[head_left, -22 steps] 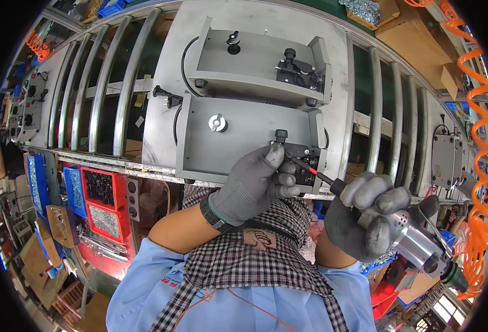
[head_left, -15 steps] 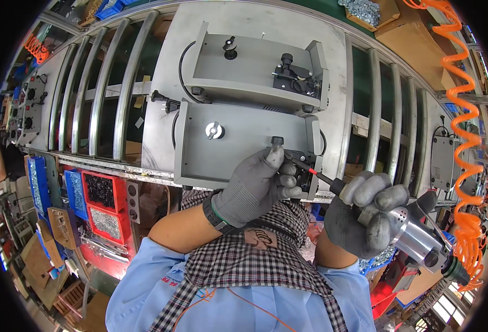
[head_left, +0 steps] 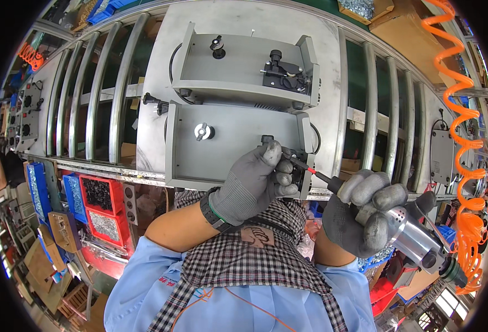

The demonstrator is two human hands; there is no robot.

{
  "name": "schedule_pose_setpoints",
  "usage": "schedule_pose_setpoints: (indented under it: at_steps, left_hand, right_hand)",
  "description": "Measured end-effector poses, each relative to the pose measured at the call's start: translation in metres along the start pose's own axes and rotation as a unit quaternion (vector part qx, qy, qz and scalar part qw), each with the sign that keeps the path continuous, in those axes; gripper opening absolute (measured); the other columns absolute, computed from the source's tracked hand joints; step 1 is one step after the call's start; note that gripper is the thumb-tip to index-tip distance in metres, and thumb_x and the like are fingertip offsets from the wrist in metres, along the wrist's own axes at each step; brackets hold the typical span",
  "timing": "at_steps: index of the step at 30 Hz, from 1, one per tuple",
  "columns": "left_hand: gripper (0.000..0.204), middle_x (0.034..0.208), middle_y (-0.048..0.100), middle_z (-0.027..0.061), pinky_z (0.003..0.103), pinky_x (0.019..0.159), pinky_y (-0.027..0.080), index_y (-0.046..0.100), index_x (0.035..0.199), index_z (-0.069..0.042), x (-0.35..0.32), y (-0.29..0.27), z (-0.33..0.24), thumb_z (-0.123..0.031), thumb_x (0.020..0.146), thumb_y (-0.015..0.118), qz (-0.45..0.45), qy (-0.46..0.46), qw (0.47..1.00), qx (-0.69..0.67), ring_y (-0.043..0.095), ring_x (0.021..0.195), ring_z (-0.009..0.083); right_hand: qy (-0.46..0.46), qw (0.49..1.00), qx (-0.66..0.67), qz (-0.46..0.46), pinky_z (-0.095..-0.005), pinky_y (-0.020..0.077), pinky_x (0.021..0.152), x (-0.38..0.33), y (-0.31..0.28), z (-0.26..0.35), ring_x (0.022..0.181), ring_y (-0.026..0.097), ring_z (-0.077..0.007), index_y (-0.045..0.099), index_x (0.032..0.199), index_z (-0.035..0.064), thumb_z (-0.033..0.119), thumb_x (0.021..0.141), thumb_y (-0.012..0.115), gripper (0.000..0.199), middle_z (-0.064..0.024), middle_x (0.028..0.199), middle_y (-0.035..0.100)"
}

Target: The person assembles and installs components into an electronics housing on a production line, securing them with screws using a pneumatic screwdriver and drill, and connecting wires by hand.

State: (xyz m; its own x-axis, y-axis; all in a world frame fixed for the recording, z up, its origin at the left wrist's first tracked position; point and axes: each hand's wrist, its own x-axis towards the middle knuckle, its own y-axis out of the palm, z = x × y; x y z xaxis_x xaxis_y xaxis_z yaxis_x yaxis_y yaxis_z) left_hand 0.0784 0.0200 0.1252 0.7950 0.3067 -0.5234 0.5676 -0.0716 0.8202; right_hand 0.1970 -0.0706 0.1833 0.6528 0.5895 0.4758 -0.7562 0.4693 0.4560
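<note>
In my gloved right hand [head_left: 368, 210] is a silver air screwdriver [head_left: 418, 240], fingers wrapped round its front. Its dark bit [head_left: 322, 176], with a red band, points left to a black clamp-like mechanism [head_left: 295, 160] at the right end of the nearer grey metal housing [head_left: 222, 155]. My gloved left hand [head_left: 252, 185] is closed at this mechanism, thumb and fingers pinched beside the bit's tip. What they grip is hidden. A black knob [head_left: 266, 139] stands just above the thumb. On the housing's left half sits a round black-and-white knob [head_left: 202, 131].
Behind stands a second grey housing [head_left: 238, 61] with a similar black mechanism [head_left: 285, 76]. Metal rollers [head_left: 370, 105] flank the worktop [head_left: 158, 72]. A coiled orange air hose [head_left: 458, 116] hangs at right. Red parts bins [head_left: 107, 224] hold small parts at lower left.
The housings appear slightly further left in the view, and the left hand has shifted slightly with them. Both hands keep nearly the same pose, with the bit still at the black mechanism.
</note>
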Motion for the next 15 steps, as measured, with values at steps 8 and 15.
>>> schedule_pose_setpoints:
  at_steps: [8, 15]
  left_hand:
    - [0.026, 0.074, 0.053, -0.0010, 0.026, 0.058, 0.050, 0.054, 0.090, -0.008, 0.003, 0.008, 0.009, -0.034, 0.094, 0.054, -0.053, 0.010, 0.998, -0.036, 0.051, 0.061, 0.0081]
    - [0.045, 0.096, 0.057, 0.0057, 0.036, 0.083, 0.049, 0.053, 0.113, -0.006, 0.006, 0.018, -0.028, -0.046, 0.092, 0.052, -0.008, 0.023, 0.999, 0.042, 0.057, 0.090, 0.0160]
  right_hand:
    - [-0.014, 1.000, -0.019, -0.001, -0.0261, 0.0360, 0.048, 0.000, 0.002, -0.006, 0.057, 0.042, -0.0153, 0.052, 0.094, 0.0027, 0.019, 0.078, 0.066, 0.027, -0.0090, 0.071, 0.047]
    - [-0.004, 0.999, -0.037, -0.035, -0.0278, 0.0418, 0.048, 0.049, -0.005, -0.002, 0.057, 0.048, -0.0172, 0.050, 0.088, 0.0053, 0.022, 0.075, 0.069, 0.029, -0.0039, 0.059, 0.045]
